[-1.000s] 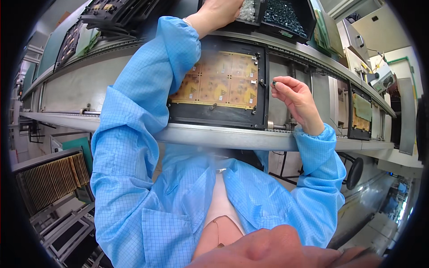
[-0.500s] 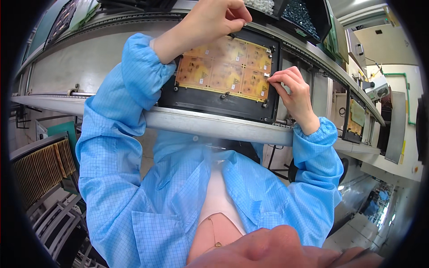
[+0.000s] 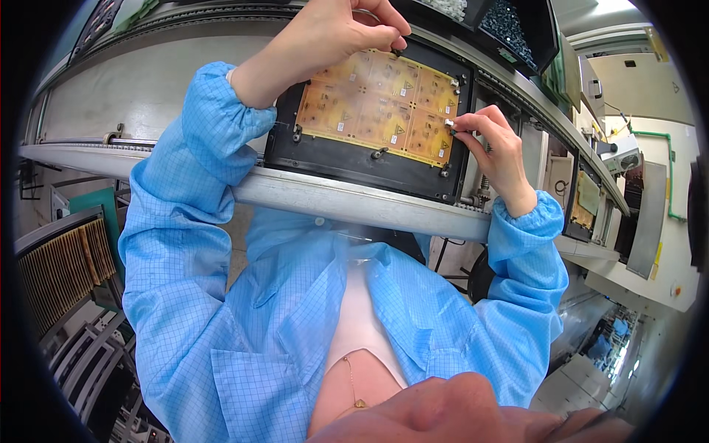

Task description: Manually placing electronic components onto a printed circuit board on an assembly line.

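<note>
An orange-yellow panel of circuit boards (image 3: 384,111) lies in a black carrier frame (image 3: 325,159), held at its edges by small black clips (image 3: 379,153). My left hand (image 3: 347,31) is over the panel's far edge, thumb and fingers closed together just above a dark clip. What its fingertips hold, if anything, is hidden. At the panel's right edge, my right hand (image 3: 496,144) pinches a small dark part (image 3: 453,133) with thumb and forefinger. Beside those fingertips sits a small white connector (image 3: 448,122). Another white part (image 3: 454,83) stands farther back along that edge.
Along the near side of the conveyor runs a metal rail (image 3: 354,193). Beyond the frame stand a black bin of dark small parts (image 3: 506,33) and one of white parts (image 3: 447,7). A rack of brown boards (image 3: 63,262) is at the lower left.
The view has shifted slightly, so the panel sits a little farther right. My left hand has come lower to the far edge clip; my right hand stays at the right edge, fingertips beside the white connector.
</note>
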The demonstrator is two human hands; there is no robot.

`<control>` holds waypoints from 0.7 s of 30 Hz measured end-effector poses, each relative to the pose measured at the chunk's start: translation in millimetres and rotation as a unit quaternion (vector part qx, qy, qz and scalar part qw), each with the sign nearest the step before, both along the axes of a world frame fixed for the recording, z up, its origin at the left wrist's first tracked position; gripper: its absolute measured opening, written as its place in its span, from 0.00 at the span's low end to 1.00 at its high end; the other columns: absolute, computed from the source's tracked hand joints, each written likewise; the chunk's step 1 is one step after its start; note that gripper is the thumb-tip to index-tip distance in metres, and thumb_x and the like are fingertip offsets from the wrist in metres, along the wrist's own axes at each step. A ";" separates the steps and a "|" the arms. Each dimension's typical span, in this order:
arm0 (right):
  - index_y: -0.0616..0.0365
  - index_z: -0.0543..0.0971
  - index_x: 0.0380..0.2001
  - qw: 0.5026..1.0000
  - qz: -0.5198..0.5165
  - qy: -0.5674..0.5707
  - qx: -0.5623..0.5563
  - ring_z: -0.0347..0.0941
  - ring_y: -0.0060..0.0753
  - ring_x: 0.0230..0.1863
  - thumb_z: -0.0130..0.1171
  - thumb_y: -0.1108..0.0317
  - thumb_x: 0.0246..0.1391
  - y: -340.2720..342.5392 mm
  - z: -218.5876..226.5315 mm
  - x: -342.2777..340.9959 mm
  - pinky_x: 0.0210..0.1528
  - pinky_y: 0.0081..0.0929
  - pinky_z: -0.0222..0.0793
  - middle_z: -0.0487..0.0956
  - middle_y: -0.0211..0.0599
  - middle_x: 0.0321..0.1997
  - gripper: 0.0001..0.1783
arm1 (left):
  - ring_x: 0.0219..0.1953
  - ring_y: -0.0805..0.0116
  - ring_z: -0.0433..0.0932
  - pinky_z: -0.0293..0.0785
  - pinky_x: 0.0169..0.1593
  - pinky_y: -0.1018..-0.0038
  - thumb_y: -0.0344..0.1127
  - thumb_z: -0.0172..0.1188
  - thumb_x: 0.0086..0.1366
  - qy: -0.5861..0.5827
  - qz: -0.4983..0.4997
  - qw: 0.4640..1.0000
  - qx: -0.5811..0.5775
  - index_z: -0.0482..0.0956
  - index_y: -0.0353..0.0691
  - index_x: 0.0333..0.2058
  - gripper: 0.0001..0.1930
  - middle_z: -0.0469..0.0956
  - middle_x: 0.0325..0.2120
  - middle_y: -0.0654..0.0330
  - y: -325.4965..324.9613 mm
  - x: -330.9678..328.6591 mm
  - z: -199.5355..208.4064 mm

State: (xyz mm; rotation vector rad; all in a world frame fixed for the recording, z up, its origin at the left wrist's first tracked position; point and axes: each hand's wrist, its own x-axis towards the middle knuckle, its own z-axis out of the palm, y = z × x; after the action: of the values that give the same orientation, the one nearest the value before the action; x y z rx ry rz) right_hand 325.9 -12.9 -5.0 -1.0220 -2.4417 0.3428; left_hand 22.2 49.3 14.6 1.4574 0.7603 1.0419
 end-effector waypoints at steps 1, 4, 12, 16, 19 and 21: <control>0.62 0.80 0.40 1.000 -0.001 0.000 0.002 0.76 0.34 0.36 0.65 0.82 0.47 1.1 2.6 -0.5 0.38 0.26 0.75 0.78 0.37 0.33 0.15 | 0.34 0.69 0.83 0.79 0.40 0.74 0.25 0.60 0.61 0.019 0.009 1.000 0.021 0.82 0.30 0.34 0.05 0.83 0.30 0.55 0.3 0.8 0.6; 0.63 0.80 0.40 0.995 0.063 -0.050 0.060 0.75 0.36 0.36 0.66 0.82 0.46 2.3 11.6 -6.4 0.36 0.27 0.74 0.78 0.38 0.32 0.15 | 0.35 0.68 0.82 0.78 0.41 0.73 0.29 0.62 0.61 0.063 0.021 0.995 0.080 0.83 0.34 0.35 0.06 0.83 0.31 0.57 -1.3 -0.1 -2.6; 0.61 0.81 0.38 0.987 -0.074 0.015 0.142 0.78 0.35 0.35 0.63 0.78 0.52 66.4 42.1 6.3 0.38 0.28 0.75 0.82 0.40 0.37 0.09 | 0.35 0.75 0.81 0.77 0.44 0.77 0.29 0.64 0.61 0.080 0.011 0.996 0.040 0.83 0.32 0.39 0.08 0.83 0.33 0.60 -15.4 -5.2 -2.1; 0.55 0.81 0.45 0.961 -0.162 -0.083 0.208 0.79 0.49 0.44 0.62 0.65 0.57 174.1 25.5 36.6 0.49 0.36 0.74 0.81 0.44 0.44 0.14 | 0.37 0.74 0.81 0.76 0.44 0.76 0.27 0.63 0.60 0.066 -0.005 0.998 0.026 0.84 0.33 0.38 0.09 0.84 0.32 0.59 -13.1 4.8 -18.2; 0.55 0.80 0.48 0.953 -0.200 -0.108 0.200 0.77 0.52 0.49 0.61 0.62 0.57 212.9 6.4 29.5 0.53 0.39 0.72 0.81 0.46 0.48 0.16 | 0.37 0.73 0.81 0.77 0.42 0.75 0.27 0.62 0.59 0.093 0.000 0.996 0.010 0.84 0.33 0.38 0.09 0.84 0.32 0.58 -16.7 6.1 -18.5; 0.55 0.79 0.49 0.965 -0.203 -0.159 0.053 0.77 0.52 0.50 0.61 0.61 0.58 223.4 0.3 24.1 0.54 0.39 0.72 0.81 0.48 0.48 0.18 | 0.35 0.73 0.81 0.77 0.39 0.75 0.26 0.62 0.59 0.112 0.017 0.993 0.018 0.85 0.35 0.38 0.08 0.84 0.31 0.58 -15.9 4.2 -23.3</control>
State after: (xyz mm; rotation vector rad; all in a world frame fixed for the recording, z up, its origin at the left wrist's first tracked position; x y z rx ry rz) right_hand 350.0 210.5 -4.7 -1.5914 -2.4017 -0.0964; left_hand 26.5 33.4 -8.8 1.6152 0.9325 0.9308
